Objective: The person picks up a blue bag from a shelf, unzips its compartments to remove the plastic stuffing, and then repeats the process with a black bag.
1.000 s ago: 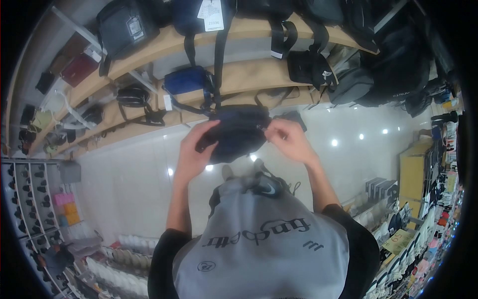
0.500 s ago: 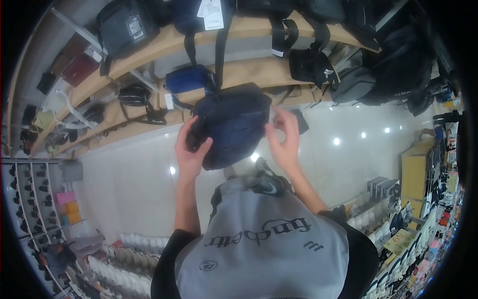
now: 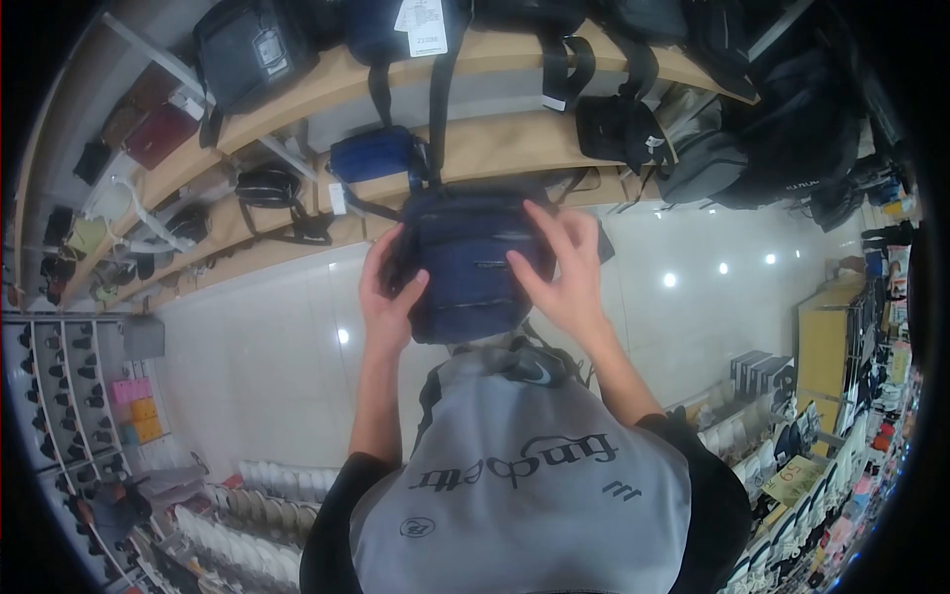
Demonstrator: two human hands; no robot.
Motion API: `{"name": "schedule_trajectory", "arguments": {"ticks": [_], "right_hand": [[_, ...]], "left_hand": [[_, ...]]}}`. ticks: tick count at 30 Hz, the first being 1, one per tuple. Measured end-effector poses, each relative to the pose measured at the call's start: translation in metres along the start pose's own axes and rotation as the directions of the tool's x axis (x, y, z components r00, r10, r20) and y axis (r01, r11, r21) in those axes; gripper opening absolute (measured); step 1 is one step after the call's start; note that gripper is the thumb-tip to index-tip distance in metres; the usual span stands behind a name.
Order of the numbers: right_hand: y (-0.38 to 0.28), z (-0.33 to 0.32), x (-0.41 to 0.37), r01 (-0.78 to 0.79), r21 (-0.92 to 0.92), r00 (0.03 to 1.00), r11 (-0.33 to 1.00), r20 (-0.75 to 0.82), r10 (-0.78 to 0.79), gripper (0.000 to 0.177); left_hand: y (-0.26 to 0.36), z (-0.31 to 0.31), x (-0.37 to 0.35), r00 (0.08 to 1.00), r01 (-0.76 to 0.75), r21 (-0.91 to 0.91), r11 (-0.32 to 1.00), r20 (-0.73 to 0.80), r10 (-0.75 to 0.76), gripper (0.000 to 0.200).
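Touching the dark blue bag [image 3: 465, 282], the right hand [image 3: 574, 282] had fingers apart while the left hand [image 3: 388, 307] pinched its side

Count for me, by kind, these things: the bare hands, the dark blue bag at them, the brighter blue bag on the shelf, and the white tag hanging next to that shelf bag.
Bare hands: 2 (left hand, right hand)
Dark blue bag: 1
Brighter blue bag: 1
White tag: 1
Total: 5
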State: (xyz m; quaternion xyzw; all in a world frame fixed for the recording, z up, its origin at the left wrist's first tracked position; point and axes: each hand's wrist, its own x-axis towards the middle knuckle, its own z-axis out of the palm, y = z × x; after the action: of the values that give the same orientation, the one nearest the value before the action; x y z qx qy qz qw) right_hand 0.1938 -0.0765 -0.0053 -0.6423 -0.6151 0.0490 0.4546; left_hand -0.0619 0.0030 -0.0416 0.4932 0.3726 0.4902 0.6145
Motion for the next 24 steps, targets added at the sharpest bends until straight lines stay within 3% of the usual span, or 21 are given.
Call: {"name": "schedule_trajectory", "arguments": {"ticks": [7, 9, 13, 18, 21, 24], "right_hand": [[-0.005, -0.002, -0.009, -0.010, -0.018, 1.000, 1.000, -0.001, 0.010, 0.061], [-0.006, 0.000, -0.015, -0.045, 0.059, 0.999, 0.997, 0.004, 0.044, 0.057], [0.001, 0.006, -0.021, -0.232, 0.192, 0.971, 0.954, -0.017, 0.239, 0.052], [0.005, 0.002, -0.019, -0.364, 0.489, 0.921, 0.793, 0.059, 0.386, 0.072], [-0.004, -0.004, -0.016, -0.432, 0.654, 0.876, 0.621, 0.141, 0.461, 0.084], [-0.005, -0.009, -0.015, -0.460, 0.664, 0.871, 0.590, 0.208, 0.444, 0.091]], "left_hand": [[0.003, 0.008, 0.001, 0.999, 0.029, -0.069, 0.997, -0.011, -0.030, 0.076], [0.000, 0.006, 0.002, 0.999, 0.027, -0.090, 0.996, -0.015, -0.028, 0.077], [0.003, 0.006, 0.002, 1.000, -0.021, -0.053, 0.998, -0.012, 0.020, 0.078], [0.005, 0.005, 0.000, 1.000, -0.018, -0.040, 0.999, -0.011, 0.018, 0.079], [0.002, 0.005, -0.001, 0.999, -0.013, -0.034, 0.999, -0.030, 0.012, 0.079], [0.001, 0.007, -0.003, 0.998, -0.026, -0.034, 0.999, -0.057, 0.024, 0.080]]}}
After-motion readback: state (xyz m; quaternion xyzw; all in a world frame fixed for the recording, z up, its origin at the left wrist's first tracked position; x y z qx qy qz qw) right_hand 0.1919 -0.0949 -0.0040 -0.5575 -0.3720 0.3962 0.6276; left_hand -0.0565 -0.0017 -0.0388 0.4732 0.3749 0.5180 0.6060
